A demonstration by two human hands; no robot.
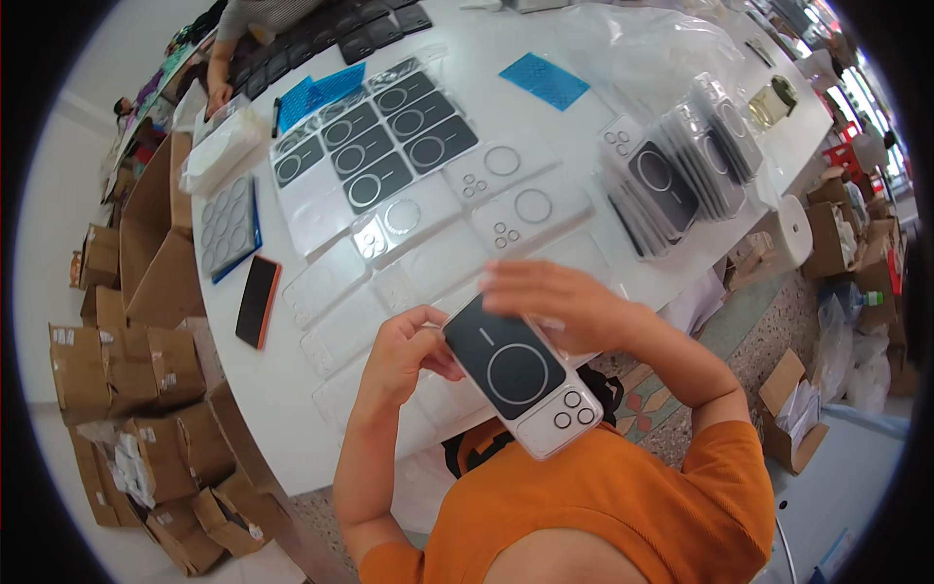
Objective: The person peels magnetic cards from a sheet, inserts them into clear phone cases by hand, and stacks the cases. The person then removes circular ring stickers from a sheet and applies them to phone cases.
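Note:
A clear phone case [548, 428] with a black card in it is tilted in front of my chest. On the card are a white ring and a short line, and camera rings sit at the case's near end. My left hand [404, 352] is closed on the case's left edge, thumb and fingers gripping it. Over its far right end stretches my right hand [559, 300], fingers out flat and slightly blurred; its thumb is mostly hidden. Just beyond, clear cases [428, 273] lie in rows on the white table [292, 428], some with ring patterns.
Black ring-marked cards [377, 185] lie in rows farther back. Stacked cases [671, 185] stand at the right, near a tape roll [793, 232]. An orange-edged phone [258, 302] lies left, below a tray [229, 229]. Across the table is another person's hand [220, 97]. Cardboard boxes [156, 370] crowd the left floor.

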